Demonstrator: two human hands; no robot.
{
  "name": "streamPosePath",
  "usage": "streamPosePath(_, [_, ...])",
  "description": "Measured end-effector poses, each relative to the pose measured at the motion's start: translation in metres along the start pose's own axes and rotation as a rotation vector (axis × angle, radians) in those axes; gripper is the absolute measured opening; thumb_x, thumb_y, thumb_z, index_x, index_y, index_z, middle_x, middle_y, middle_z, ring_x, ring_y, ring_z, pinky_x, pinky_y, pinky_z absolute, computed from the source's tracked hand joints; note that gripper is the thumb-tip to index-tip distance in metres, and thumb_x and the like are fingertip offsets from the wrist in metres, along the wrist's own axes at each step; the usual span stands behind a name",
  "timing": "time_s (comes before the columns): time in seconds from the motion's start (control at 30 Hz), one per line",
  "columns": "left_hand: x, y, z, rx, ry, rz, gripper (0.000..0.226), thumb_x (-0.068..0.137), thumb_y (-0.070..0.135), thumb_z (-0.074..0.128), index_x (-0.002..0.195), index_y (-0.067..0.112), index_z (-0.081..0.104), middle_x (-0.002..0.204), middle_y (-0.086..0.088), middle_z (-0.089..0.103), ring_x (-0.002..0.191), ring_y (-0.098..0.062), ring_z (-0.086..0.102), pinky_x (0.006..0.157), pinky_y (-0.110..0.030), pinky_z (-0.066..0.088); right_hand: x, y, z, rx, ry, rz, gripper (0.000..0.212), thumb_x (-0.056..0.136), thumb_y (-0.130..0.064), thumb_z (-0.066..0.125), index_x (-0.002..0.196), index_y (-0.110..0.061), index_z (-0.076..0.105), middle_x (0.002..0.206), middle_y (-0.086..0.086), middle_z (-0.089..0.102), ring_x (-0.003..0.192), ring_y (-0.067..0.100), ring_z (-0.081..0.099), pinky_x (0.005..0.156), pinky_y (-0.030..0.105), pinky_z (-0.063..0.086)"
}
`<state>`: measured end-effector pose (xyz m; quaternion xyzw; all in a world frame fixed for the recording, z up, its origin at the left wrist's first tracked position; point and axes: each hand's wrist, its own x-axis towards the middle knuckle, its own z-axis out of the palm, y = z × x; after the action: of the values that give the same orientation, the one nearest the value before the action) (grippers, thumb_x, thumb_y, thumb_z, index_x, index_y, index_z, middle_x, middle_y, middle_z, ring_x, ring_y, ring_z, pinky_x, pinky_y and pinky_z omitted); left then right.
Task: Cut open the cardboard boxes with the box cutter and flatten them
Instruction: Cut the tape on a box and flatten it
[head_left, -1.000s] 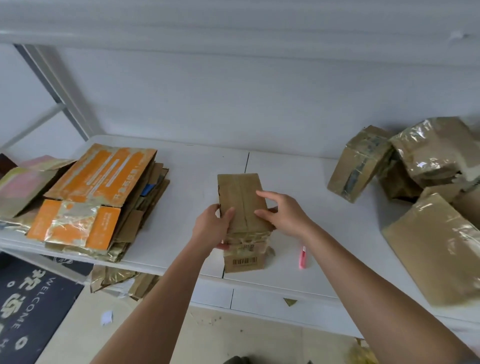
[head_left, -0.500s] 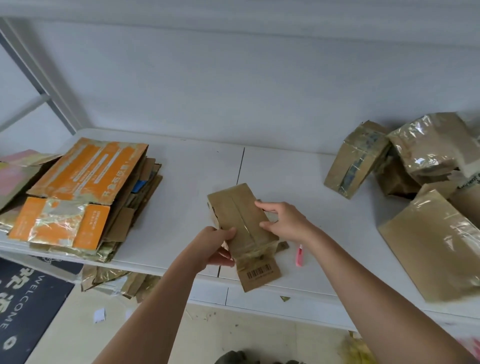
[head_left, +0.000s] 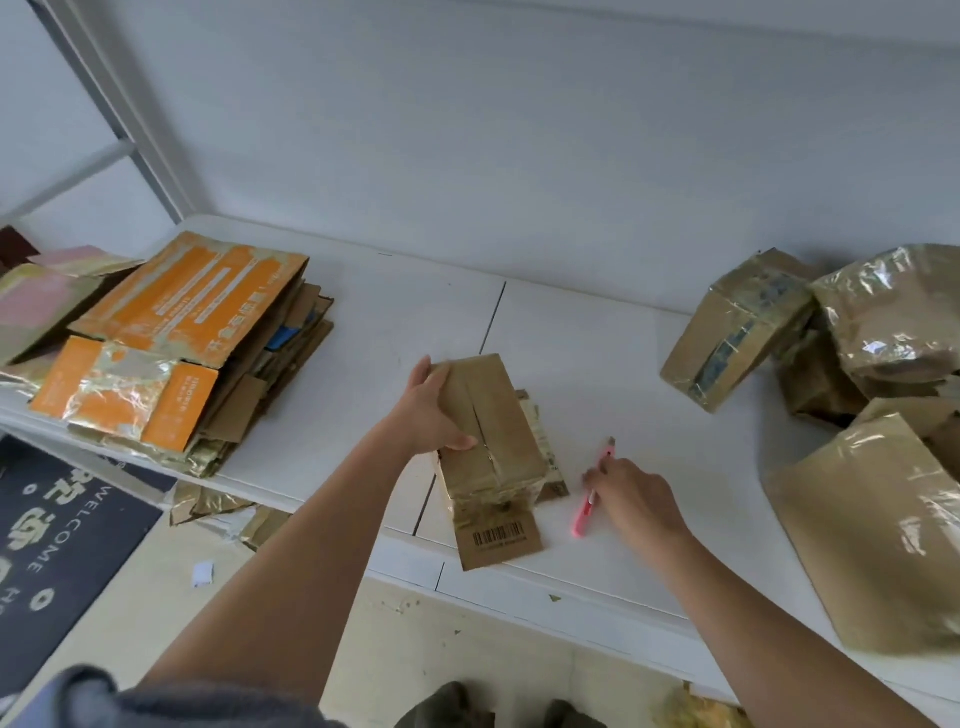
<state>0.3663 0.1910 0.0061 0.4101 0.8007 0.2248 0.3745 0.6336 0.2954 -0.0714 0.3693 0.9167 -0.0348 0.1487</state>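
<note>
Your right hand (head_left: 636, 501) has left the box (head_left: 488, 426), fingers loosely reaching onto the box cutter (head_left: 592, 499), while your left hand (head_left: 428, 410) grips the box for cutting.

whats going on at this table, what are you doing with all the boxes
A person is breaking down cardboard boxes at a white table. The left hand holds a small brown box steady, while the right hand reaches onto the pink box cutter lying beside it. Flattened boxes are stacked on the left; taped boxes wait on the right.
</note>
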Motion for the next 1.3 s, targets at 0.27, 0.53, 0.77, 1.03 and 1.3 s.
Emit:
streamPosePath(0.27, [-0.020,-0.014,0.018,-0.067,0.127,0.035,0.110,0.066,0.027,0.090,0.154,0.019,0.024,0.156,0.006,0.011,0.139,-0.022,0.029,0.113,-0.037,0.034,0.004,0.025,-0.020,0.349,0.538,0.133,0.014,0.089,-0.019,0.063,0.096,-0.012,0.053,0.085,0.002,0.067,0.073,0.027,0.065,0.054,0.029,0.041])
streamPosePath(0.53, [-0.042,-0.021,0.041,-0.171,0.284,0.034,0.099,0.077,0.032,0.082,0.156,0.020,0.024,0.163,0.014,0.008,0.147,-0.012,0.019,0.114,-0.029,0.022,0.036,-0.062,-0.101,1.508,0.633,-0.065,0.018,0.098,-0.003,0.052,0.090,-0.019,0.055,0.071,0.006,0.061,0.060,0.011,0.061,0.054,0.030,0.054])
streamPosePath(0.77, [-0.052,-0.033,0.029,-0.102,0.263,0.016,0.092,0.081,0.044,0.076,0.155,0.026,0.025,0.163,0.015,0.008,0.147,-0.017,0.023,0.114,-0.036,0.027,0.057,-0.108,-0.101,1.495,0.488,-0.150,0.011,0.095,-0.007,0.062,0.085,-0.011,0.057,0.082,0.011,0.070,0.070,0.014,0.069,0.065,0.026,0.056])
streamPosePath(1.03, [-0.053,-0.026,0.031,-0.111,0.207,0.047,0.079,0.089,0.036,0.070,0.155,0.028,0.026,0.163,0.018,0.002,0.142,-0.019,0.035,0.111,-0.036,0.037,0.062,-0.104,-0.081,1.145,0.519,-0.239,0.017,0.097,-0.008,0.057,0.085,-0.001,0.047,0.073,0.009,0.064,0.074,0.013,0.067,0.058,0.025,0.050])
streamPosePath(1.3, [-0.051,-0.029,0.029,-0.126,0.176,0.061,0.077,0.090,0.034,0.069,0.155,0.028,0.027,0.163,0.018,0.002,0.146,-0.015,0.026,0.112,-0.042,0.037,0.064,-0.105,-0.079,1.061,0.465,-0.262,0.014,0.098,-0.006,0.054,0.086,-0.007,0.047,0.078,-0.012,0.062,0.074,-0.013,0.061,0.059,0.005,0.040])
